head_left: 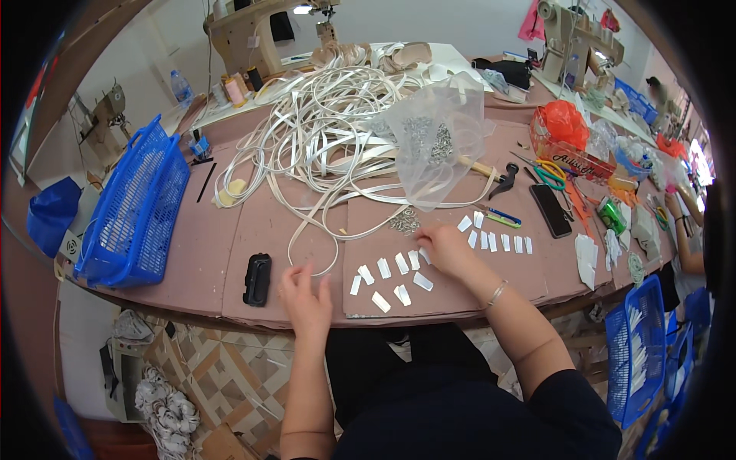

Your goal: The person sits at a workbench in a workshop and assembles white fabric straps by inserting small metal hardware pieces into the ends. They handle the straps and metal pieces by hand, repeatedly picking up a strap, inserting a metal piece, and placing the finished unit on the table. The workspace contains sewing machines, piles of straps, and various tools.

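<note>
Brown tabletop (205, 257): left hand (307, 303) held its fingers apart, black case (257, 280) to their left; right hand (447, 251) bent its fingers beside metal pieces (404, 223), grip indiscernible from here.

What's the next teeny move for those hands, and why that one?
Perhaps the right hand should reach into the small heap of shiny silver metal bits for one, if its fingers are free; I can't tell whether they hold something. The fingertips are right beside that heap, and small flat white rectangular pieces lie spread out close by on the brownish-pink tabletop.
</note>
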### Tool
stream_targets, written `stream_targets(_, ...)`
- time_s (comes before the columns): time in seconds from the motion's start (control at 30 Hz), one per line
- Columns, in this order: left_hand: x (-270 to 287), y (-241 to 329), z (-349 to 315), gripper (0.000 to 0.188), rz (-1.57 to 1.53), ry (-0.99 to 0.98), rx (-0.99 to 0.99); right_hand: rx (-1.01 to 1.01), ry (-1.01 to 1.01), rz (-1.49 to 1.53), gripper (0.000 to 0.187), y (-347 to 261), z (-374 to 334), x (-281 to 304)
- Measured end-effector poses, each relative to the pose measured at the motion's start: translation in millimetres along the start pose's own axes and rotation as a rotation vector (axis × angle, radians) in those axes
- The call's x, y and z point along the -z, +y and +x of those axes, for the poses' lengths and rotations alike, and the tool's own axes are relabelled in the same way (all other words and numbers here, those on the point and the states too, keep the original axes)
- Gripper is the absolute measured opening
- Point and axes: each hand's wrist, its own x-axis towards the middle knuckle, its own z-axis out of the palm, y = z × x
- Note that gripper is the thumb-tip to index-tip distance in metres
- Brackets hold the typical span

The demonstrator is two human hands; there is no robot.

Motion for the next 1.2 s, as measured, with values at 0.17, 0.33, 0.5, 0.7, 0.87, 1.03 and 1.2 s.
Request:
stream_targets(0.17, -25, 35, 10, 0.025, -0.305, -0.190, -0.143, -0.010, -0.165, -0.206, 0.008, 11, 30, -2)
stream_targets(0.33, -48, 59, 28, 0.022, -0.315, -0.308, -0.212, -0.084, -0.335, -0.209, 0.008, 13, 48, 6)
stream_targets(0.5, -62, 72, 43, 0.022, -0.447, -0.457, -0.130, -0.086, -0.305, 0.036, 0.006, 5, 42, 17)
stream_targets(0.7, -63, 77, 24, 0.015, -1.153, -0.600, 0.515, -0.190, -0.250, 0.759, 0.008, -12, 2, 9)
stream_targets(0.87, -44, 72, 19, 0.016, -1.243, -0.385, 0.597, -0.177, -0.176, 0.629, 0.008, -20, -11, 19)
stream_targets(1.03, -13, 42, 9, 0.012, -1.400, -0.337, 0.765, -0.066, -0.335, 0.108, 0.017, -17, -29, 23)
stream_targets(1.2, -4, 39, -14, 0.012, -1.580, -0.379, 0.859, -0.072, -0.302, 0.028, 0.014, -18, -30, 6)
